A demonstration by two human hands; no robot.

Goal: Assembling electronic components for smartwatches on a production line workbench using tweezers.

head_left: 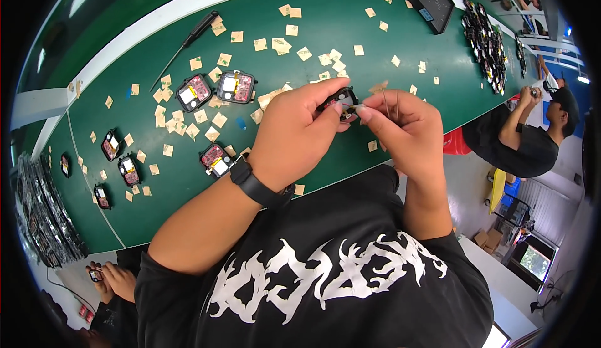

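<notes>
Above the green table, my left hand (294, 132) is closed around a small black device housing (344, 97), thumb on its near side. A dark strap is on that wrist. My right hand (405, 127) meets the housing's right edge, its thumb and forefinger pinched at a small dark part with thin wire. Thin metal tweezers (397, 105) appear to be tucked in the same hand, pointing up from between the fingers. The fingers partly hide the inside of the housing. Two opened housings with red circuit boards, one left (195, 92) and one right (236, 87), lie beyond my left hand.
Another opened housing (215, 160) lies near my left forearm, with several more farther left. Many tan paper squares (281, 46) are scattered around. A screwdriver (195, 34), a black tray (431, 6) and a pile of dark parts (485, 44) lie farther off. Co-workers sit at both ends.
</notes>
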